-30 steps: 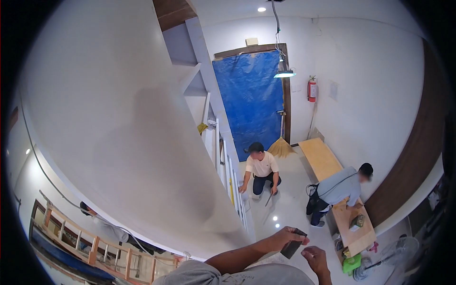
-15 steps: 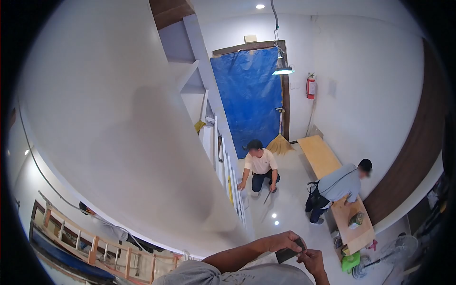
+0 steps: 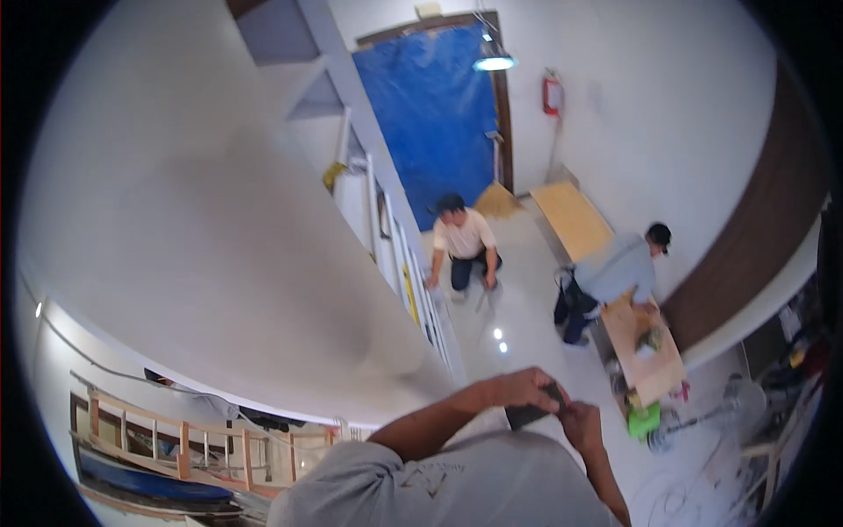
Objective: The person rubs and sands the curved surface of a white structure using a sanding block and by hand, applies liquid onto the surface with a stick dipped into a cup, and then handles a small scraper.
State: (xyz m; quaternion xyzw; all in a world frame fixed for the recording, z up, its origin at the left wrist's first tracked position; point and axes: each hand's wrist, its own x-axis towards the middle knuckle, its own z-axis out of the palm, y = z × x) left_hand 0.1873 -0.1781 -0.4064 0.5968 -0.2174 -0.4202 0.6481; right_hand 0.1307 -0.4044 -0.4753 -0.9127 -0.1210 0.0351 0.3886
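Observation:
In front of my chest, both hands hold a dark grey, flat, sandpaper-like sheet (image 3: pixel 524 416). My left hand (image 3: pixel 529 387) is closed around its upper part, with the fingers bent over it. The fingers of my right hand (image 3: pixel 580 423) pinch at its right edge, close against the left fingers. Part of the sheet is hidden behind my fingers.
A large white curved wall (image 3: pixel 202 228) stands at my left. Below, one person (image 3: pixel 465 235) kneels on the floor, and another (image 3: pixel 610 272) bends over a low wooden bench (image 3: pixel 654 373). A fan (image 3: pixel 738 400) and a green thing (image 3: pixel 644 422) are at lower right. A blue sheet (image 3: pixel 430 114) covers the door.
My view has tipped downward, so the room sits higher in the frame and more of my shirt shows. Both hands still hold the sheet.

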